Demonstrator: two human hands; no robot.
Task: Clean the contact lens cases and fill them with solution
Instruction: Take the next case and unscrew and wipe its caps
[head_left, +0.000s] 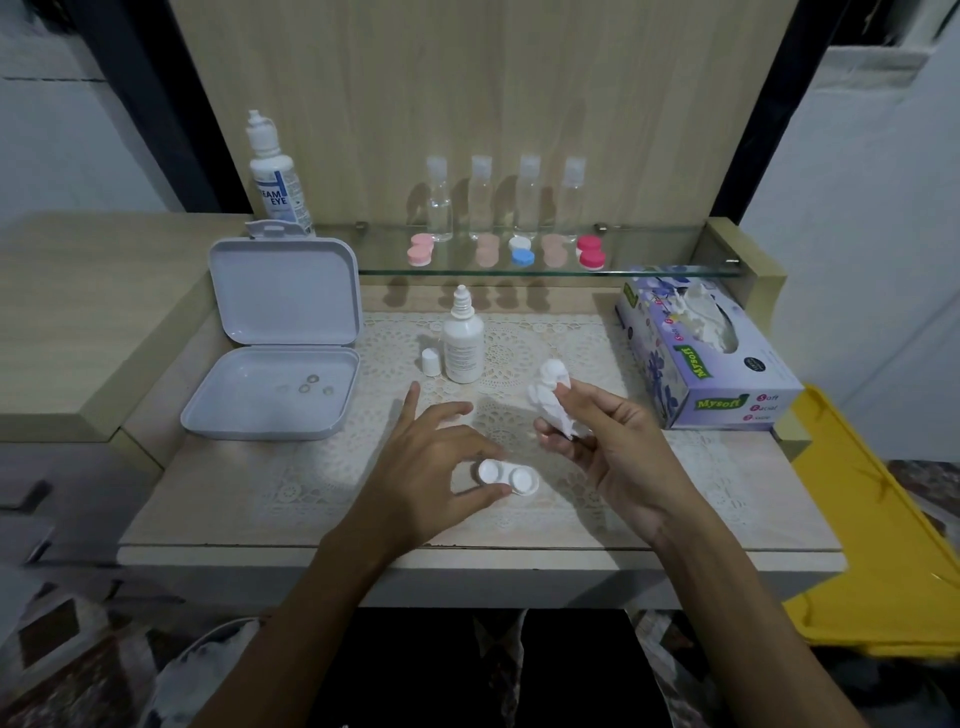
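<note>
A white double contact lens case (511, 477) lies on the lace mat near the table's front. My left hand (434, 462) pinches its left end between thumb and fingers. My right hand (608, 441) hovers just right of the case and grips a crumpled white tissue (553, 397). A small white solution bottle (462, 340) stands uncapped behind my hands, its cap (430, 362) beside it on the left. Several coloured lens cases (511, 250) sit in a row on the glass shelf.
An open white box (275, 353) with several lenses in its tray lies at the left. A tissue box (706, 345) stands at the right. A large solution bottle (275, 176) and several clear bottles (506, 200) line the shelf. A yellow bin (883, 525) is beyond the right edge.
</note>
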